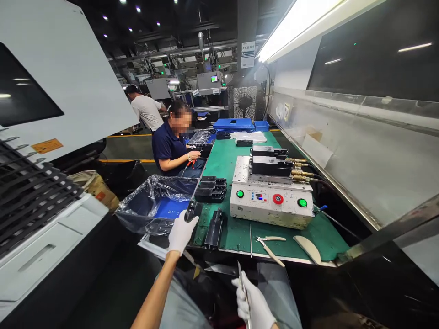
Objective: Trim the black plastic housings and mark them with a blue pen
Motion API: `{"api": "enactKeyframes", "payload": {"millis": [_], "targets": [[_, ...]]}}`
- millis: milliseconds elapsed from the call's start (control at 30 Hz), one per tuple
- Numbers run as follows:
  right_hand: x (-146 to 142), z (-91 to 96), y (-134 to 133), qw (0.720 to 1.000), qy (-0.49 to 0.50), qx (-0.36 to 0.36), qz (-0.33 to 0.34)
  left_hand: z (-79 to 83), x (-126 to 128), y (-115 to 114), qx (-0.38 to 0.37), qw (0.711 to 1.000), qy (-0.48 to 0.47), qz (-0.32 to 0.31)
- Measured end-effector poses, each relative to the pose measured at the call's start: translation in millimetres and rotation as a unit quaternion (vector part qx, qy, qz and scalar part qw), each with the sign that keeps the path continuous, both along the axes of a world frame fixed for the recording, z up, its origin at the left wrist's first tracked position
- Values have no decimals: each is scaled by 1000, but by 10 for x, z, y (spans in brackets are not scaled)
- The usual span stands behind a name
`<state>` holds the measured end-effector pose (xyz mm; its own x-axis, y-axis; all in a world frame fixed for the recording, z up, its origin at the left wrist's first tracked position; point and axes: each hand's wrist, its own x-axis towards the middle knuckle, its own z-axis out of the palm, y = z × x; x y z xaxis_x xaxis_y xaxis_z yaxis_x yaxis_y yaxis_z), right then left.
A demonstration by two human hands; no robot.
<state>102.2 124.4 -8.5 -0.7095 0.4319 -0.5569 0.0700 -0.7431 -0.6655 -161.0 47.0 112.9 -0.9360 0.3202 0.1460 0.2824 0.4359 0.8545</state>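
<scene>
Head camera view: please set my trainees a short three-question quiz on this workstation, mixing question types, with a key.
1. Multiple choice. What does the gloved right hand hold?
A) a blue tray
B) a slender metal tool
C) a cream-handled cutter

2. True or false? The gloved left hand is pressing the machine's red button.

3. Fill in the blank. On the front of the control box, the red button sits between two ____ buttons.

Key
1. B
2. False; it has hold of a black part at the edge of the green worktop.
3. green
</scene>
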Motion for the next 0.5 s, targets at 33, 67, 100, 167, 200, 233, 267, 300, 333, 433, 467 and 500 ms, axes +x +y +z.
{"api": "enactKeyframes", "payload": {"millis": [33,67,100,167,200,233,267,300,333,433,467,500], "targets": [[28,135,-41,998,-5,64,13,3,58,-75,54,998,-17,6],[34,309,-85,990,-2,140,23,0,136,-146,102,994,-32,16],[23,511,-132,975,8,218,32,-2,232,-208,142,988,-46,26],[-27,943,-234,929,28,366,39,18,470,-303,199,977,-69,43],[-53,1145,-287,898,38,435,43,49,599,-334,239,966,-90,50],[-72,1322,-340,866,43,497,42,97,726,-354,291,948,-118,58],[-82,1469,-392,833,44,550,42,159,846,-368,362,917,-156,65],[-83,1582,-440,802,41,594,43,228,952,-376,432,878,-192,70],[-75,1664,-484,775,36,630,42,299,1043,-382,489,841,-221,73],[-31,1769,-579,719,26,693,39,480,1227,-397,541,800,-244,86],[-20,1776,-598,709,26,704,37,523,1266,-401,537,804,-240,89],[-13,1776,-612,702,28,711,36,559,1299,-405,537,804,-236,93]]}}
